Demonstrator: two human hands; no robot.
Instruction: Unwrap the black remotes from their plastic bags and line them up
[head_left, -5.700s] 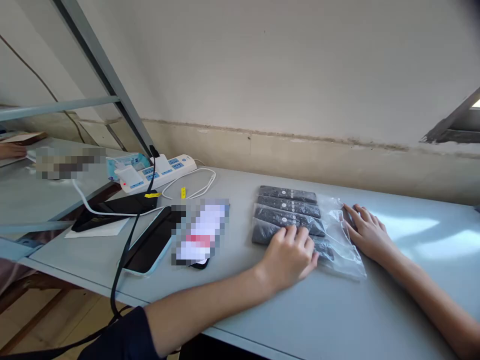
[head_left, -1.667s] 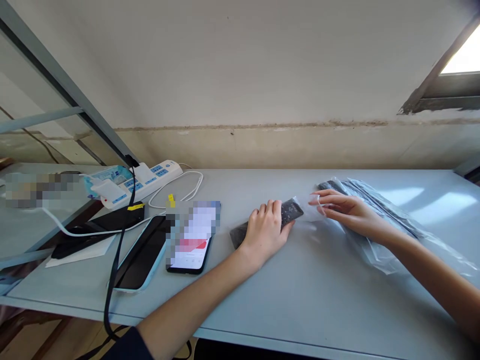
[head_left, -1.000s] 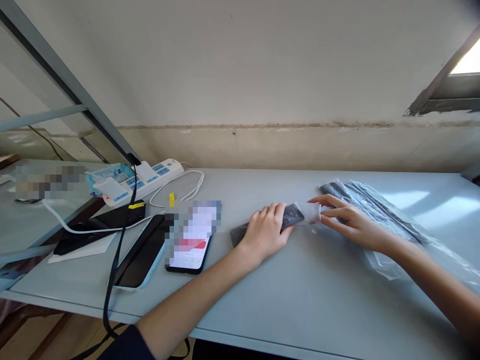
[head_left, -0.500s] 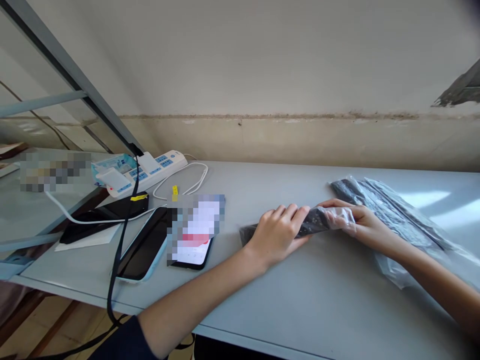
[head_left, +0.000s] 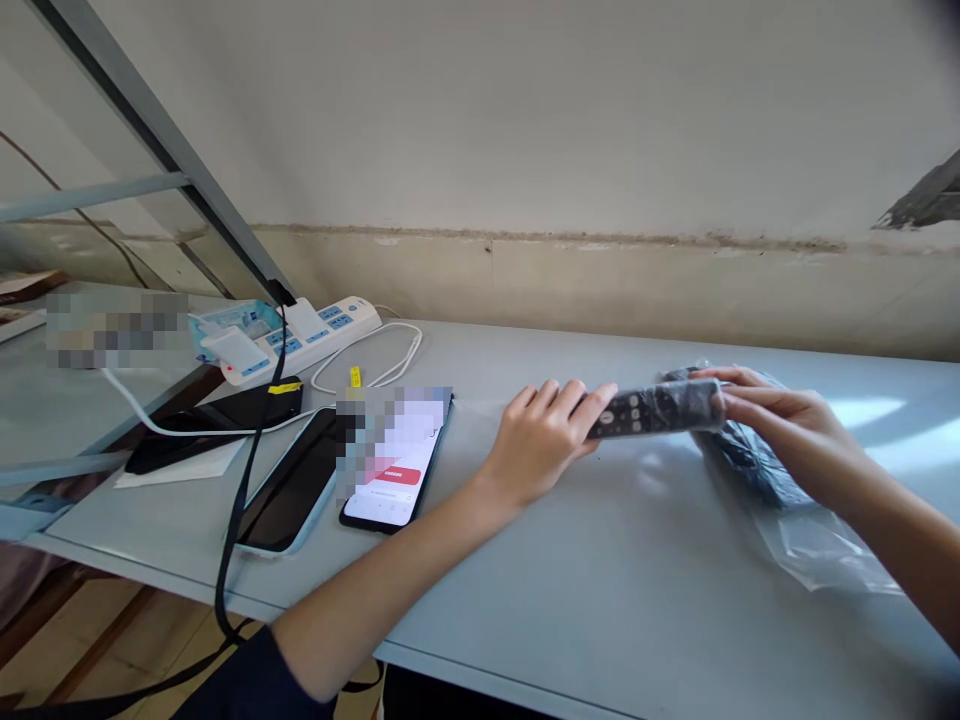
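A black remote control (head_left: 651, 408) in a clear plastic sleeve is held just above the grey table, its buttons facing up toward me. My left hand (head_left: 547, 435) wraps round its left end, which the fingers partly hide. At the other end, my right hand (head_left: 780, 420) pinches the remote's tip between thumb and fingers. Behind and below my right hand lies a clear plastic bag (head_left: 817, 545) with something dark inside, partly covered by the hand and forearm.
Left on the table (head_left: 525, 600) lie a lit phone (head_left: 390, 480), a dark-screened phone (head_left: 292, 490) and another black phone (head_left: 217, 425). A white power strip (head_left: 337, 325) with chargers and cables sits behind them. A black strap (head_left: 244, 490) hangs down over the table's front edge.
The remote has turned so its buttons show, and its right end now points further right. My right hand has shifted right, from the loose sleeve end to the remote's tip.
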